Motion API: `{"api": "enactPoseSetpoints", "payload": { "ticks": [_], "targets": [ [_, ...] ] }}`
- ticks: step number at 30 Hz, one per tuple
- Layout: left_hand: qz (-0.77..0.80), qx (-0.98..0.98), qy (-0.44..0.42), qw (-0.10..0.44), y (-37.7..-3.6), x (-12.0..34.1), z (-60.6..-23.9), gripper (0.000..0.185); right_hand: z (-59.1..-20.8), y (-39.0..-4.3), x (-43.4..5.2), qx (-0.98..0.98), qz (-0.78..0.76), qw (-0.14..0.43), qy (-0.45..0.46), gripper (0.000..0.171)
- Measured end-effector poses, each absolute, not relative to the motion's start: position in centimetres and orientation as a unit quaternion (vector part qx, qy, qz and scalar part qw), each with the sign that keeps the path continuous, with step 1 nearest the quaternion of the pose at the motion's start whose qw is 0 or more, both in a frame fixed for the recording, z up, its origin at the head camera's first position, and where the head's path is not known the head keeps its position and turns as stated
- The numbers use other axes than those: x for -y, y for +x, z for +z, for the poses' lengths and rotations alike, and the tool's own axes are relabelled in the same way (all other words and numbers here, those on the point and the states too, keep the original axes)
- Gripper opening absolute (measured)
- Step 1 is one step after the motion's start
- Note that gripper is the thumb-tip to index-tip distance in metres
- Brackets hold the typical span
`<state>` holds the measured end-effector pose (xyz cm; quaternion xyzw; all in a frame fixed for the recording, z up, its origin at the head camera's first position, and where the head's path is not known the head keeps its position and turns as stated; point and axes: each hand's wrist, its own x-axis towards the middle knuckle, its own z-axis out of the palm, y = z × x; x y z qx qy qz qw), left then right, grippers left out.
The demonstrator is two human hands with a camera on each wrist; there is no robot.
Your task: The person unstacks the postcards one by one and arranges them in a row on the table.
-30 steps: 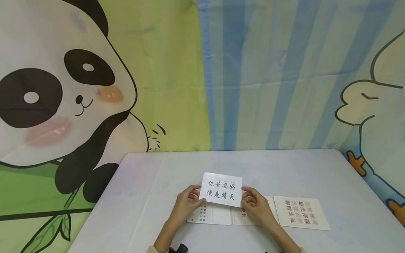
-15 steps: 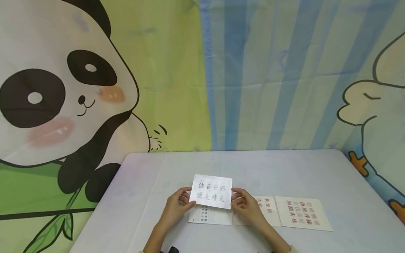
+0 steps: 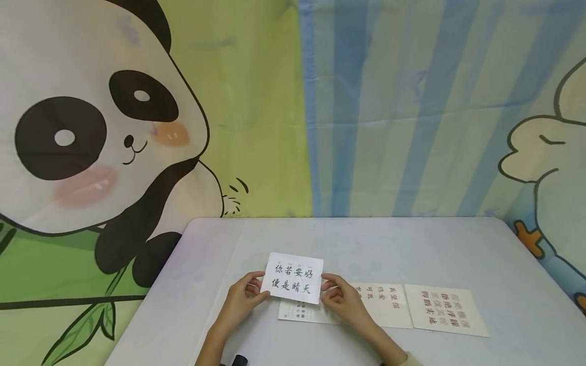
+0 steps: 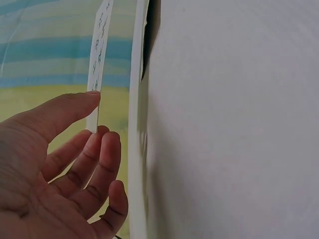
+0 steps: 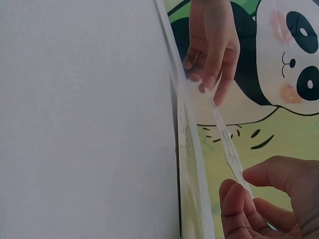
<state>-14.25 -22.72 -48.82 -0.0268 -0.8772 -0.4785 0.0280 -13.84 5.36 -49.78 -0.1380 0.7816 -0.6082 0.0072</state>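
Note:
A white card [image 3: 293,278] with two rows of dark Chinese characters is held up, slightly tilted, between both hands. My left hand [image 3: 240,301] pinches its left edge, thumb in front and fingertips behind. On the opposite edge, my right hand [image 3: 346,304] pinches it the same way. The left wrist view shows the card [image 4: 99,55] nearly edge-on, with the left thumb against its face. From the right wrist, the card [image 5: 228,144] appears as a thin strip stretching between the two hands.
Behind the held card, partly hidden, lies a white card [image 3: 306,314] with small characters. To its right are a cream card [image 3: 389,315] with red characters and another cream card [image 3: 450,312]. All lie on the white table [image 3: 403,249]. A printed panda curtain [image 3: 256,127] hangs behind.
Both hands have shifted left in the head view with the card between them, uncovering more of the middle cream card. The head view has also swung slightly left.

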Motion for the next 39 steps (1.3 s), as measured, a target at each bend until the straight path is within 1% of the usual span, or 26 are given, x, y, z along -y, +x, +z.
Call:
{"api": "enactPoseSetpoints", "payload": {
  "ticks": [4,9,13,21,28,39],
  "targets": [
    [-0.473,0.88,-0.018,0.029,-13.9,23.7,-49.0,0.047,-49.7,-13.7,-4.5,-0.77,-0.614,0.001,-0.17,0.047],
    [-0.465,0.884,-0.01,0.037,-13.7,25.0,-49.2,0.047,-49.7,-13.6,-3.5,-0.767,-0.614,0.008,-0.188,0.047],
    [-0.46,0.887,-0.007,0.042,-13.6,25.8,-49.2,0.049,-49.8,-13.6,-2.6,-0.765,-0.615,0.014,-0.19,0.048],
    [-0.45,0.892,0.01,0.039,-13.5,27.1,-48.8,0.059,-49.7,-13.7,-1.1,-0.777,-0.604,0.034,-0.176,0.048],
    [-0.451,0.891,0.018,0.038,-13.4,28.2,-48.5,0.058,-49.8,-13.8,0.2,-0.783,-0.594,0.031,-0.182,0.048],
    [-0.441,0.896,0.038,0.028,-13.2,29.6,-48.3,0.06,-50.0,-14.2,1.8,-0.784,-0.591,0.043,-0.188,0.045]
  ]
}}
